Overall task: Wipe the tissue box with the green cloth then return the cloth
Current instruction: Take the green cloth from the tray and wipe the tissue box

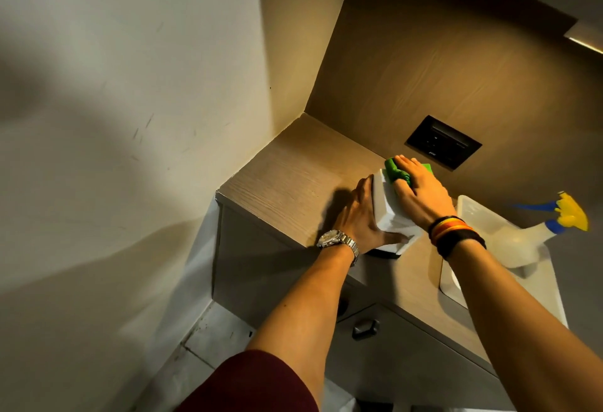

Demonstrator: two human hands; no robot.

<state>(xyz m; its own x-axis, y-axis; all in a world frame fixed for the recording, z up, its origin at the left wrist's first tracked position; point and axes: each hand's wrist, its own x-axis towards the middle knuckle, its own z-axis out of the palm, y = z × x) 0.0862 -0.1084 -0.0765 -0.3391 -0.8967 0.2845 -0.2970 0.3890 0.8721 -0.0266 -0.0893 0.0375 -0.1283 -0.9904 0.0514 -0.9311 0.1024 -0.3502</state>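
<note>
Right hand (421, 194) fingers pressing green cloth (396, 171) onto tissue box (388, 212), left hand (359, 216) gripping its side; spray bottle (528, 235) in white tray (551, 294).

left hand (360, 216) steadies tissue box (388, 212) side | right hand (421, 193) presses green cloth (396, 171) on top

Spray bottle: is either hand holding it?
No. The spray bottle lies in the tray; both hands are on the tissue box.
</note>
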